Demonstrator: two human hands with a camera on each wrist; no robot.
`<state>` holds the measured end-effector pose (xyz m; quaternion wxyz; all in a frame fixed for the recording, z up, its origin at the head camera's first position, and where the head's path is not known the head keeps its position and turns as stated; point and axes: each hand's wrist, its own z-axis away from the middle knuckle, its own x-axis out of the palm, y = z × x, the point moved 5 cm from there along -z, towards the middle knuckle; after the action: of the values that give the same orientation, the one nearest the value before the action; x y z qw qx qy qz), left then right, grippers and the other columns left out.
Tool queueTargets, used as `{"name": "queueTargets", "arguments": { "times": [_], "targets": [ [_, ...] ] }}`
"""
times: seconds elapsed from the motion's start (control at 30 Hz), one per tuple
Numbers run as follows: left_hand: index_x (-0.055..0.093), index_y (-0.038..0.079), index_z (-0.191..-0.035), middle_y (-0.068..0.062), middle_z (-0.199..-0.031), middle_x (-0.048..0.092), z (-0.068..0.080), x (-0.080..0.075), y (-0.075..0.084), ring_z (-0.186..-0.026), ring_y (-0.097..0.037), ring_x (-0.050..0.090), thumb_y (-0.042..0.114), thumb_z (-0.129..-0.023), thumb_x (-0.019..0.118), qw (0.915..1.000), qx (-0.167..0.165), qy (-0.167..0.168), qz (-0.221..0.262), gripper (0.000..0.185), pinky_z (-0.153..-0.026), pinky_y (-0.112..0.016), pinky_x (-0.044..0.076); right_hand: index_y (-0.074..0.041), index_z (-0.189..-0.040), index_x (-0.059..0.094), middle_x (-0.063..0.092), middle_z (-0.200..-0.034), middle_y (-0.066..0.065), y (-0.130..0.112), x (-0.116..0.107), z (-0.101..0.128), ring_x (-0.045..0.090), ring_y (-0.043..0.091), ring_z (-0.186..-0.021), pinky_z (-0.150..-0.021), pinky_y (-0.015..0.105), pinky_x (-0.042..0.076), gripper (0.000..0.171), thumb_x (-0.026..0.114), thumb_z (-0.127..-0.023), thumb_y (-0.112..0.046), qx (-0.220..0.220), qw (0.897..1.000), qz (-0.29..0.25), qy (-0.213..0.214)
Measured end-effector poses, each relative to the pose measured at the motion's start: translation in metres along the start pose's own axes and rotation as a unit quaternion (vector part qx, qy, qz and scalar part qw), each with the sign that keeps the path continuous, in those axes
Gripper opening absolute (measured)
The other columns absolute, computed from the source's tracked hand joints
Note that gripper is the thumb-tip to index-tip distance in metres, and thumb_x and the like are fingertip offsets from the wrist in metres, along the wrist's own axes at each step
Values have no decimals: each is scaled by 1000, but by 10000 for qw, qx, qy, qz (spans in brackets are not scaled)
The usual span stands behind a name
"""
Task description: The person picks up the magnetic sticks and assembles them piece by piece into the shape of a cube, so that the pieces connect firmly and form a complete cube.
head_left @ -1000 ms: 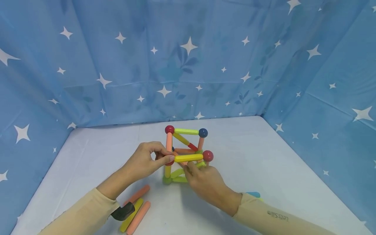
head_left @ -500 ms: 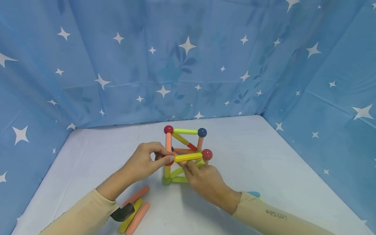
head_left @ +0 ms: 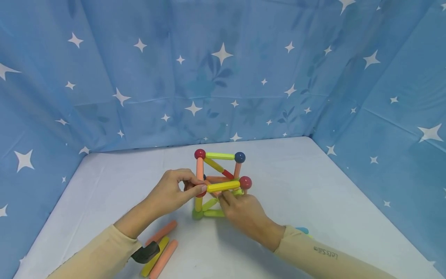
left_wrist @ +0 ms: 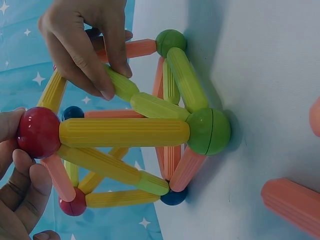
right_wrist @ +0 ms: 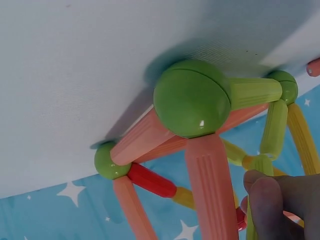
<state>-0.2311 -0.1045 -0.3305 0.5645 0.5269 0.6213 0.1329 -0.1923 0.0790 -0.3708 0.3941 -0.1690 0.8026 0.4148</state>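
A cube-like frame of magnetic sticks and balls stands on the white table (head_left: 292, 182). My left hand (head_left: 174, 190) pinches the red ball (left_wrist: 38, 132) at its front upper left corner. From that ball a yellow stick (head_left: 223, 186) runs to another red ball (head_left: 245, 182). Under this stick, my right hand (head_left: 245, 217) pinches a lime stick (left_wrist: 120, 82). The lower end of that stick meets a second lime stick (left_wrist: 159, 105), which rises at a slant from the green ball (left_wrist: 209, 131) at the lower left corner. My right fingers partly hide the held stick.
Loose sticks lie by my left forearm: a yellow stick (head_left: 155, 256), a salmon stick (head_left: 163, 259) and a reddish stick (head_left: 162, 231). A blue piece (head_left: 302, 230) shows behind my right sleeve. A star-patterned blue curtain (head_left: 223, 93) encloses the table.
The free end of the lime stick in my right hand has shifted slightly left and shows less beyond the fingers. My left hand stays on the red ball.
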Motion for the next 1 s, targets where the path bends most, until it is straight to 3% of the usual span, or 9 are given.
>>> {"name": "queueTargets", "arguments": {
  "times": [0.2, 0.37, 0.43, 0.53, 0.67, 0.8, 0.9, 1.0],
  "targets": [
    [77, 24, -88, 10, -79, 64, 0, 1, 0, -69, -15, 56, 25, -92, 78, 10000, 4, -7, 3, 5, -60, -28, 46, -6, -126, 69, 61, -100, 8, -1, -4, 4, 53, 12, -52, -49, 18, 45, 49, 87, -82, -20, -56, 9998, -142, -111],
    [77, 24, -88, 10, -79, 64, 0, 1, 0, -70, -15, 56, 25, -93, 77, 10000, 18, -22, -22, 5, -61, -29, 47, -13, -124, 72, 57, -109, 5, -10, -19, 14, 50, 9, -52, -53, 13, 43, 49, 90, -79, -20, -282, 9926, -1167, -181],
    [76, 25, -88, 10, -78, 64, 0, 0, 0, -69, -15, 56, 25, -92, 78, 10000, 17, -11, -55, 5, -61, -28, 47, -17, -120, 74, 56, -110, 2, -12, -24, 18, 47, 7, -52, -52, 10, 39, 42, 89, -81, -22, -214, 9850, -1709, -107],
    [77, 24, -88, 10, -78, 63, 0, 0, 0, -69, -15, 55, 24, -92, 78, 10000, 33, -8, -70, 4, -60, -28, 46, -22, -116, 75, 55, -103, -4, -9, -27, 23, 40, 3, -50, -49, 8, 31, 34, 86, -84, -26, 262, 9691, -2453, 2],
    [77, 23, -89, 10, -78, 63, 1, 0, 0, -69, -15, 56, 25, -92, 78, 10000, 34, -16, -43, 4, -60, -28, 46, -23, -116, 75, 61, -98, -9, 5, -21, 30, 49, 0, -57, -54, 10, 40, 32, 81, -87, -36, 1249, 9347, -3326, -46],
    [76, 24, -88, 10, -78, 63, 1, 1, 0, -69, -15, 56, 25, -92, 78, 10000, -26, -21, -36, 4, -60, -29, 46, -21, -119, 72, 67, -95, -11, 15, -12, 36, 54, -2, -64, -61, 16, 48, 36, 72, -92, -45, 1976, 9042, -3773, -321],
    [76, 23, -88, 9, -78, 63, 1, 1, 0, -69, -16, 55, 26, -92, 78, 10000, -39, -21, -27, 5, -60, -29, 46, -20, -123, 68, 69, -92, -12, 16, -9, 38, 56, -3, -65, -62, 17, 50, 37, 70, -95, -43, 2085, 8975, -3854, -494],
    [77, 23, -89, 9, -78, 64, 0, 1, 0, -69, -16, 55, 27, -93, 77, 10000, -12, -20, -13, 6, -60, -29, 46, -19, -130, 61, 62, -78, -15, 14, -7, 38, 53, -2, -59, -56, 18, 47, 39, 71, -96, -36, 2024, 8955, -3920, -582]
  ]
}}
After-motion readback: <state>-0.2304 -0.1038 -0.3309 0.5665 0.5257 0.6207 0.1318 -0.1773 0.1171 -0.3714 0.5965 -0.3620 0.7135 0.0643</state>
